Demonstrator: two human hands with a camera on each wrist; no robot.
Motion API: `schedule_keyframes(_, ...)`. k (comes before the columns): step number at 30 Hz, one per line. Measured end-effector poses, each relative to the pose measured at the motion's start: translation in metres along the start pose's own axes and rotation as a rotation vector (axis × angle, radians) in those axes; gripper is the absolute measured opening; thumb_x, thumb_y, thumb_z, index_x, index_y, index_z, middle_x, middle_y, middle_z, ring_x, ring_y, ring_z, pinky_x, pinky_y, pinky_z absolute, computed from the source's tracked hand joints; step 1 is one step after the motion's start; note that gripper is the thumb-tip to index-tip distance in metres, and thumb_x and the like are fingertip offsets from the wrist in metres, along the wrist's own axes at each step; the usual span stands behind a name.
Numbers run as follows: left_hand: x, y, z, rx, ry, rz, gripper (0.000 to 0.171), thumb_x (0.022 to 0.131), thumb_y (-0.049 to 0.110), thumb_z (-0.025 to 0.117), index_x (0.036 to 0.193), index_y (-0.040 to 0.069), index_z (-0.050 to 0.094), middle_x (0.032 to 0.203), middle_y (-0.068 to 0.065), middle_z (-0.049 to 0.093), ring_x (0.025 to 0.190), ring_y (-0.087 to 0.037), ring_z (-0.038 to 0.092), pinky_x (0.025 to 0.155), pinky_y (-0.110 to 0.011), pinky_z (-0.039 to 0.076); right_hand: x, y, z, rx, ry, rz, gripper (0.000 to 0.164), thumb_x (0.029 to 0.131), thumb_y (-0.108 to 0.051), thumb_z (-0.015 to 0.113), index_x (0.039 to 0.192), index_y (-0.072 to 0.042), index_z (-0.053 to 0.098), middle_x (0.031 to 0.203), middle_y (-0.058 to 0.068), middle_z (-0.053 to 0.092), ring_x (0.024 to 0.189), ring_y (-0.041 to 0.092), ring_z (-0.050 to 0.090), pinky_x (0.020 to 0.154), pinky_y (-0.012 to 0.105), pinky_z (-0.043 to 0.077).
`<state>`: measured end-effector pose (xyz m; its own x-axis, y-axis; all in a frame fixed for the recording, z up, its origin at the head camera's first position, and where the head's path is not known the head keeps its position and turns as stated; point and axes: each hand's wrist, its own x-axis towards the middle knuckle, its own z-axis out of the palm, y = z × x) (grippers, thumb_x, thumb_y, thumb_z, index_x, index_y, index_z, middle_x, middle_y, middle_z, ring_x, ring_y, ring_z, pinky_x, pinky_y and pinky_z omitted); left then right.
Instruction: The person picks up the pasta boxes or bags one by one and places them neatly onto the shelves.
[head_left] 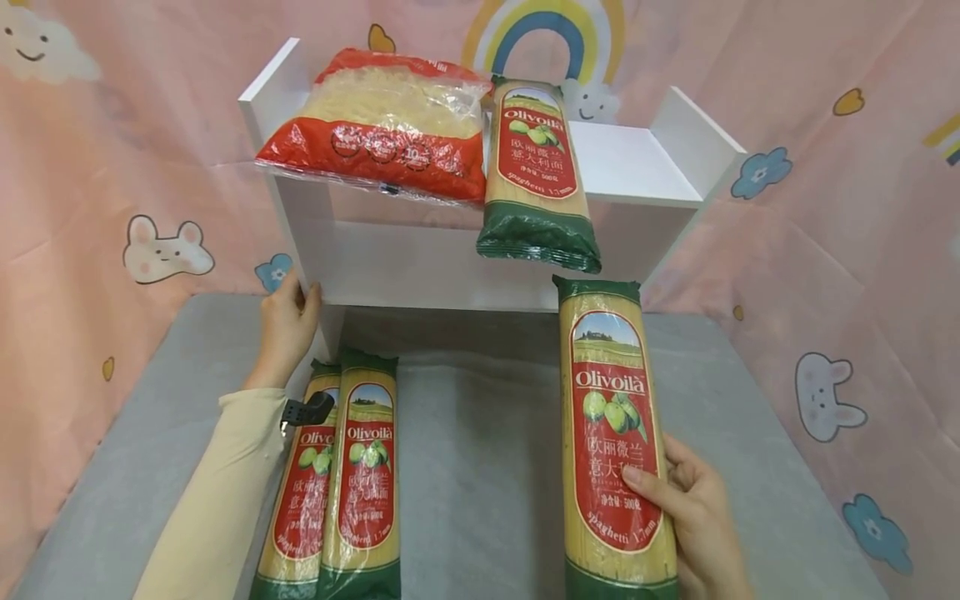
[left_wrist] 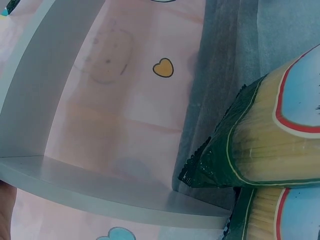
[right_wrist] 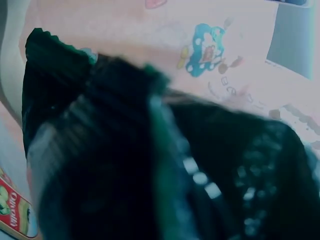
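My right hand (head_left: 701, 508) grips a spaghetti pack (head_left: 611, 417) by its right edge, thumb on the red label and fingers behind. The pack stands nearly upright in view, below the shelf's right part. My left hand (head_left: 288, 325) holds the lower left side panel of the white shelf (head_left: 450, 258), its fingers partly hidden. In the left wrist view, a bit of that hand (left_wrist: 6, 210) shows beside the shelf panel (left_wrist: 115, 197). Dark, blurred wrapping (right_wrist: 125, 150) fills much of the right wrist view.
On the shelf's upper board lie a red pasta bag (head_left: 390, 125) and another spaghetti pack (head_left: 536, 167), its green end jutting over the front edge. Two spaghetti packs (head_left: 367, 475) overlap at the lower left on the grey cloth (head_left: 472, 467). Patterned pink fabric (head_left: 847, 275) hangs behind.
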<state>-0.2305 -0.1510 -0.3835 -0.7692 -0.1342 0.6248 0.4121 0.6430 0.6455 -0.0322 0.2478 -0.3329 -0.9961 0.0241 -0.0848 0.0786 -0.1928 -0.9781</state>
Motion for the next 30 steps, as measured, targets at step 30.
schedule_keyframes(30,-0.001,0.003,-0.001,0.014,-0.002,-0.019,0.007,0.094,0.001,0.05,0.092,-0.004,0.053,0.063,-0.016,0.052,0.051,-0.016,0.037,0.049,-0.031,0.03,0.009,-0.051,-0.005,0.02,0.033,-0.193,0.037,0.095,0.005,0.045,0.13,-0.006,0.051,0.104,0.013,0.067,0.082,0.025,0.069,0.063,0.038,0.054)
